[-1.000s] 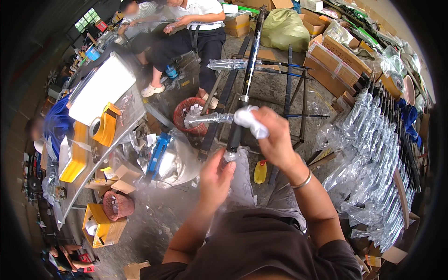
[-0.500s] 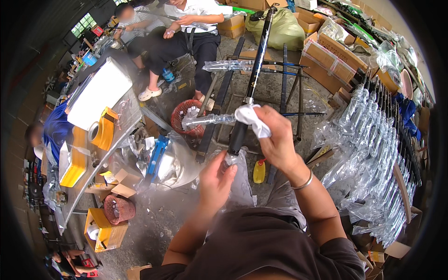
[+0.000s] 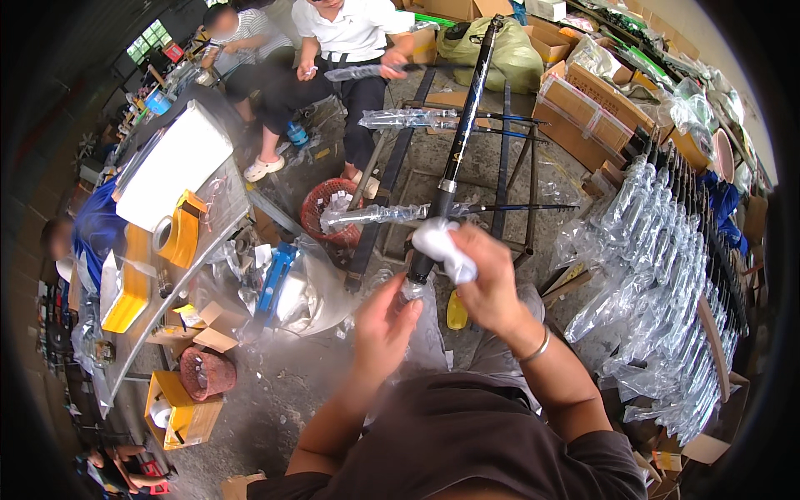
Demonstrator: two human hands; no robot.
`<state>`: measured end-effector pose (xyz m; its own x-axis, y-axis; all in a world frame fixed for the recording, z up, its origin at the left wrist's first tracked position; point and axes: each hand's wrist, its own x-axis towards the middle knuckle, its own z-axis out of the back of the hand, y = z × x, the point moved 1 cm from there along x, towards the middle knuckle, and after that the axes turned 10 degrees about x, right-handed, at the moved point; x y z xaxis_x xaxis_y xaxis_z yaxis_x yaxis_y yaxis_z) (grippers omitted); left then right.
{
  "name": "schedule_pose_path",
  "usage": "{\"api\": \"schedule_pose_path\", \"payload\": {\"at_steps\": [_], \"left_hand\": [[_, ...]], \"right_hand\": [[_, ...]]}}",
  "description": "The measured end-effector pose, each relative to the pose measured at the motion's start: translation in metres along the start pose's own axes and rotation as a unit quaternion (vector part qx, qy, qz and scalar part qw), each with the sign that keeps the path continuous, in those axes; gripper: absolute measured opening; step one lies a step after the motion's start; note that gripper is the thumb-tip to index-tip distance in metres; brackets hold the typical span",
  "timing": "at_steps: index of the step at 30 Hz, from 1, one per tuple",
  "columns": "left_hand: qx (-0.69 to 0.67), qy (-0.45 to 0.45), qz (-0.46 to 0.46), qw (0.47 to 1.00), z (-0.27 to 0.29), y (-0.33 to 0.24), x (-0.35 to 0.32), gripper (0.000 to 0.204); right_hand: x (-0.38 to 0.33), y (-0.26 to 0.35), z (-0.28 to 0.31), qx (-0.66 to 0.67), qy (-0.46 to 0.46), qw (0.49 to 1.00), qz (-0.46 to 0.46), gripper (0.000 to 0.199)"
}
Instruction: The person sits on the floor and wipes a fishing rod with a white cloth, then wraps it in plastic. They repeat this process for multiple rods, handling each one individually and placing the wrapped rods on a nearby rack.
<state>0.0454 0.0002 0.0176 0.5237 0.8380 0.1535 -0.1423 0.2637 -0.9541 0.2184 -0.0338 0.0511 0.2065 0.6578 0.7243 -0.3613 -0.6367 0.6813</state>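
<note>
The right hand [image 3: 492, 279] closes its grip around a wad of white cloth [image 3: 442, 244], pressing it against the lower part of a long black rod [image 3: 457, 158] that rises tilted toward the far side of the scene. The left hand [image 3: 385, 325] wraps the rod's near end, where a clear plastic sleeve [image 3: 421, 321] hangs. A bangle [image 3: 533, 348] circles the right wrist. Beyond the rod stands a black metal rack [image 3: 508, 167] with thin rods laid across it, and a red mesh basket [image 3: 329, 208] sits just left of it. At right, bagged rods [image 3: 667, 275] lean in a dense row. On the left, a counter [image 3: 225, 212] carries a white block [image 3: 171, 162] and yellow tape dispensers [image 3: 179, 237]. Two seated people [image 3: 333, 50] work at the far side.
</note>
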Motion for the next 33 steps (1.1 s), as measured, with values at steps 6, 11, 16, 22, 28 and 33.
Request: {"api": "schedule_pose_path", "payload": {"at_steps": [6,11,16,22,28,33], "left_hand": [[0.038,-0.007,-0.017,0.999,-0.001,0.004,-0.001,0.038],[0.082,-0.036,-0.061,0.994,0.000,-0.001,0.000,0.037],[0.196,-0.100,-0.142,0.965,0.002,-0.002,0.008,0.039],[0.320,-0.170,-0.209,0.908,0.007,-0.017,0.010,0.039],[0.234,-0.117,-0.143,0.955,0.007,-0.011,0.014,0.040],[0.013,-0.037,0.004,0.999,0.012,0.008,0.006,0.038]], "right_hand": [[-0.004,-0.005,0.005,-0.039,0.024,0.999,0.007,0.041],[0.012,-0.013,0.013,-0.039,-0.016,0.999,0.007,0.025],[-0.026,0.002,-0.010,-0.099,0.122,0.988,0.013,0.046],[0.015,-0.001,0.012,-0.140,-0.001,0.989,0.043,0.045],[-0.025,0.015,-0.016,-0.147,0.141,0.979,0.004,0.045],[-0.006,0.003,0.011,-0.044,0.024,0.998,0.035,0.043]]}}
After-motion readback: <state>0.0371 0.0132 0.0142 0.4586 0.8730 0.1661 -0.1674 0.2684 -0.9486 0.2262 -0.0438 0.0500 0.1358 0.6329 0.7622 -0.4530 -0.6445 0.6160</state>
